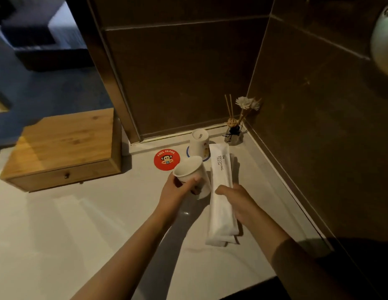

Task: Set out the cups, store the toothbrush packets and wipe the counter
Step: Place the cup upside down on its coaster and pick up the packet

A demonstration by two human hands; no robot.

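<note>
My left hand (178, 189) grips a white paper cup (189, 172), tilted with its mouth toward me, just above the counter. A second white cup (199, 145) stands upside down on a blue-rimmed coaster (188, 153) behind it. A red round coaster (166, 159) with a monkey print lies bare to the left. My right hand (238, 202) holds long white toothbrush packets (221, 191), printed "BRUSHING TEETH", which stretch from the upturned cup toward me over the counter.
A wooden drawer box (65, 148) with a small knob stands on the white counter (80, 224) at the left. A reed diffuser (233, 131) with a white flower sits in the back corner. Dark tiled walls close the back and right.
</note>
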